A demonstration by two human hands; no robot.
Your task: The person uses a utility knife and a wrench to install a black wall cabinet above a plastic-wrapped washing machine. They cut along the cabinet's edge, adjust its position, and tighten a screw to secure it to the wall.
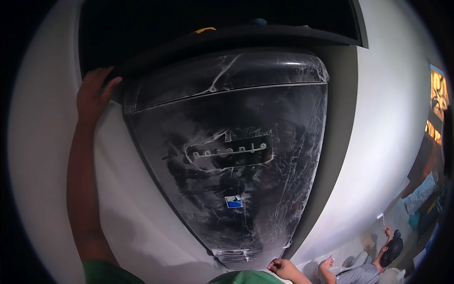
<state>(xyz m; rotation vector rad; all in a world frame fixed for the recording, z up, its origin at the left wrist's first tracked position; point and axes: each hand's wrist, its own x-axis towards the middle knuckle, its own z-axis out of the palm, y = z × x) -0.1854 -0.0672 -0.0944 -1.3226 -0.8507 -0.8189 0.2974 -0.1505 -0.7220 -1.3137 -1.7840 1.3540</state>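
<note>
A black refrigerator [227, 113] with a rounded top stands upright in front of me, wrapped in wrinkled clear film. The film is torn around the raised lettering on its door, and a small blue and white sticker [234, 201] sits below that. My left hand [97, 90] is raised at the far left, thumb apart from the fingers, its fingertips at the edge of the dark recess [156, 42] above the refrigerator. Low down, close to the refrigerator's foot, my right hand [282, 268] has its fingers curled; whatever they may hold cannot be made out.
Pale walls [378, 118] flank the refrigerator closely, with a grey side panel [338, 142] on the right. A small yellow thing [205, 30] lies on the ledge above. At the lower right a person in grey [364, 272] sits low, one hand raised near a white-tipped stick.
</note>
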